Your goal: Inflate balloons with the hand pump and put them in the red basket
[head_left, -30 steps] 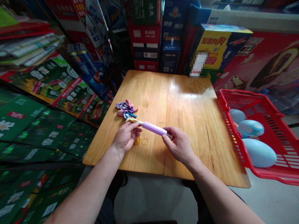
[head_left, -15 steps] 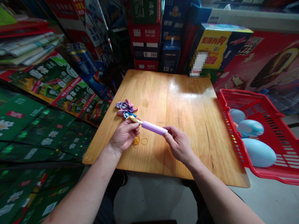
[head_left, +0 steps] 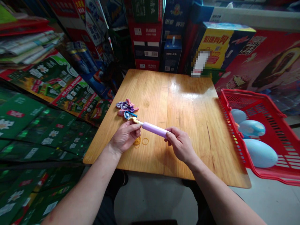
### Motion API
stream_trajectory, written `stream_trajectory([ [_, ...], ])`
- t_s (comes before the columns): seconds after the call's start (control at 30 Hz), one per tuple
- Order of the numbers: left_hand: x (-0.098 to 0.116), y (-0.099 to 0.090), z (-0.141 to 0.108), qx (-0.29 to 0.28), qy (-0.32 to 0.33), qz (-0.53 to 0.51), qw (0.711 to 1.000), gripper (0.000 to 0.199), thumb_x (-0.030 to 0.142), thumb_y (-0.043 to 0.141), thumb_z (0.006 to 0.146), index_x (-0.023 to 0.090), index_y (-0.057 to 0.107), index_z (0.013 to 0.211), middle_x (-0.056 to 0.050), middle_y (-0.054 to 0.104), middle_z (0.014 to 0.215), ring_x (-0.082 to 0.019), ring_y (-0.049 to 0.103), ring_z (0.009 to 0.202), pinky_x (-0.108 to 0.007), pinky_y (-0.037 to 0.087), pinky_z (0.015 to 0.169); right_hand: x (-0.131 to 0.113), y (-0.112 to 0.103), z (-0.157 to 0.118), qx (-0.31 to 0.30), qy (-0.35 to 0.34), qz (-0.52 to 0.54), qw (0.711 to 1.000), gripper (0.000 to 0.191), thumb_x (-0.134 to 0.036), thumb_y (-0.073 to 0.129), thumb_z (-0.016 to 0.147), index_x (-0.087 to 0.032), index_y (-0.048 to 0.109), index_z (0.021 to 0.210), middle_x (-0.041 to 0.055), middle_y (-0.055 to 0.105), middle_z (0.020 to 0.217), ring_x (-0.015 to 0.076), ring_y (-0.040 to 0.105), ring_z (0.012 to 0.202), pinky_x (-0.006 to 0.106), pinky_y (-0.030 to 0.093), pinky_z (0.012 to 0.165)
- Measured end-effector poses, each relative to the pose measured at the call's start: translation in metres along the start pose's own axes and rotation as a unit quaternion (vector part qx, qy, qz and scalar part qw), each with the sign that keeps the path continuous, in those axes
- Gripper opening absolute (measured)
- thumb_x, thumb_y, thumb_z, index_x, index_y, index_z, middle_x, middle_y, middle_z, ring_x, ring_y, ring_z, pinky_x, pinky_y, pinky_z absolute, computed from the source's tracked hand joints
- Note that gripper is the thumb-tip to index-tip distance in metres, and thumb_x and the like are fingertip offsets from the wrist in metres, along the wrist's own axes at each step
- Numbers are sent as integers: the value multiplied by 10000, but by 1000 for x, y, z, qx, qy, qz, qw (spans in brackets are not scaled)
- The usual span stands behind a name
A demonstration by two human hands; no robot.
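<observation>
Lilac plastic tube (head_left: 153,129) — smooth, cylindrical, a yellow deflated balloon (head_left: 134,119) at its left tip — is held across both hands above the table (head_left: 187,106). Left hand (head_left: 125,136): fingers curled around the balloon end. Right hand (head_left: 180,145): fingers closed on the far end. Rubber bands (head_left: 142,141) lie just below; loose balloons (head_left: 125,107) sit nearby. Against the earlier frame — tube and hands barely differ.

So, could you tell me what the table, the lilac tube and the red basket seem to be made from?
The table looks like varnished wood: grain lines and a glossy glare. The lilac tube seems smooth plastic, though the look leaves this open. The red basket looks like moulded plastic, shiny, with slotted walls.
</observation>
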State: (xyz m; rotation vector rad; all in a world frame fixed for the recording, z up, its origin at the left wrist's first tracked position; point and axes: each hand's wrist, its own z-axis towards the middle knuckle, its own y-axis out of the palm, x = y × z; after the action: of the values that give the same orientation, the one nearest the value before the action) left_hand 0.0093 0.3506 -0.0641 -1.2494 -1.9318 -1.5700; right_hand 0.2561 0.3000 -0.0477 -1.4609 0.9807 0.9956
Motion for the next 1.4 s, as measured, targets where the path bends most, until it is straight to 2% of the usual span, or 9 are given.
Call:
stream_trajectory([
  [0.13, -1, 1, 0, 8, -1, -1, 1000, 214, 100, 848, 772, 140, 687, 907, 7, 632, 758, -89, 586, 622, -195, 506, 571, 1, 0, 1, 3, 1, 3, 1000, 263, -361, 545, 1004, -185, 734, 955, 27, 692, 738, 166, 606, 626, 302, 441, 575],
  [0.27, 1, 1, 2, 36, 46, -20, 998, 264, 86, 852, 741, 142, 726, 966, -7, 674, 860, -86, 601, 654, -193, 491, 563, 2, 1, 1, 7, -23, -23, 999, 242, -336, 549, 1005, -196, 747, 1008, 19, 693, 763, 162, 613, 655, 301, 442, 602],
  [0.37, 3, 1, 3, 24, 49, -21, 998, 226, 88, 846, 741, 138, 733, 930, 11, 626, 768, -82, 563, 615, -199, 462, 544, 1, 2, 0, 9, -22, -17, 1000, 239, -332, 545, 1006, -199, 742, 988, 19, 695, 764, 160, 617, 655, 297, 447, 601],
  [0.57, 4, 1, 0, -18, 45, -15, 999, 193, 88, 833, 758, 138, 749, 925, 18, 592, 745, -73, 509, 599, -207, 436, 547, -2, 1, 0, -1, 20, 35, 999, 310, -376, 530, 1000, -193, 680, 800, 16, 679, 660, 144, 601, 558, 273, 449, 541],
  [0.73, 4, -2, 1, -24, 62, 4, 998, 220, 80, 830, 750, 150, 759, 947, 11, 602, 748, -84, 528, 623, -208, 450, 577, -6, 0, 2, -21, 47, 35, 998, 416, -382, 494, 993, -200, 589, 631, 21, 641, 583, 128, 570, 496, 268, 416, 515],
  [0.9, 5, -7, 0, -51, 56, 33, 997, 189, 102, 826, 775, 143, 761, 948, 0, 603, 748, -83, 526, 634, -200, 452, 595, -1, 0, 4, -23, 60, 72, 995, 282, -387, 562, 962, -190, 681, 798, 27, 676, 680, 154, 604, 585, 284, 453, 560],
  [1.03, 4, -5, -2, -36, 50, 67, 996, 283, 118, 866, 730, 143, 771, 996, -11, 643, 779, -87, 561, 640, -190, 481, 604, 6, 0, 5, -8, 28, 41, 999, 222, -374, 639, 936, -193, 758, 985, 35, 700, 792, 169, 600, 675, 299, 469, 613],
  [1.27, 3, -3, -1, -22, 60, 54, 997, 236, 135, 868, 748, 140, 782, 968, -36, 699, 847, -109, 641, 719, -196, 523, 665, 6, 0, 4, 22, 11, -4, 1000, 228, -354, 624, 950, -195, 770, 1024, 15, 653, 739, 163, 560, 647, 299, 419, 587],
  [1.4, 4, -3, -1, -3, 66, 71, 995, 217, 140, 882, 735, 129, 784, 927, -35, 679, 813, -102, 613, 694, -190, 504, 640, 3, 1, 3, 19, 3, -10, 1000, 219, -352, 637, 946, -198, 773, 1024, -5, 597, 694, 155, 529, 627, 291, 391, 569],
])
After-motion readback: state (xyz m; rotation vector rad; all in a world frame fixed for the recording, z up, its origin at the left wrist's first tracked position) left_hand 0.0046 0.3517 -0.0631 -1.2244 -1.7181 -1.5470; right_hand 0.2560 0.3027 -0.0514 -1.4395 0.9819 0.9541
